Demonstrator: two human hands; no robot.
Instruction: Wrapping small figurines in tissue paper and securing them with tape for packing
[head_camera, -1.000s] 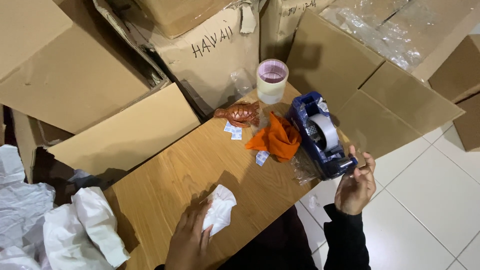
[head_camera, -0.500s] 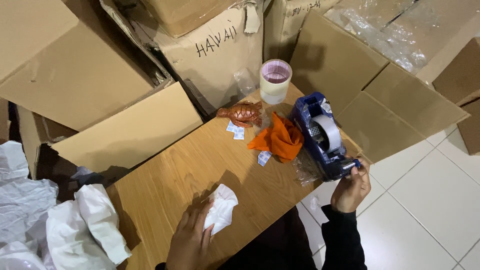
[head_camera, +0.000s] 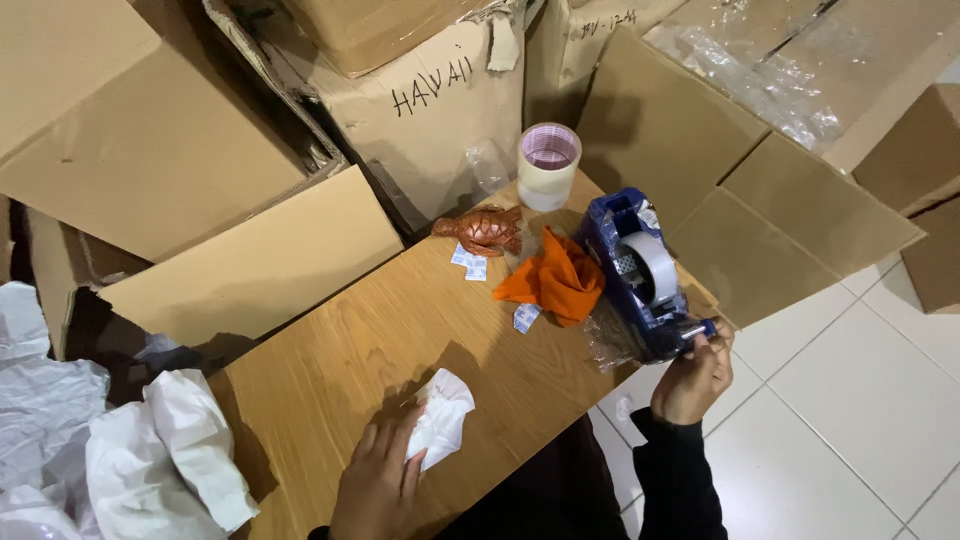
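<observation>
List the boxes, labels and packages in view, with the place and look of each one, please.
Cardboard box: behind the table, brown, dark handwriting on its side.
Flattened carton: right of the table, brown, flaps open.
Small paper labels: on the table beside the turtle figure, white with blue.
Clear plastic wrap: top right, crumpled.

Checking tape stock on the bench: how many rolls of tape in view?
2. One clear tape roll stands at the wooden table's far edge; one white roll sits in the blue tape dispenser, which the right hand touches. Boxes may hide more.
</observation>
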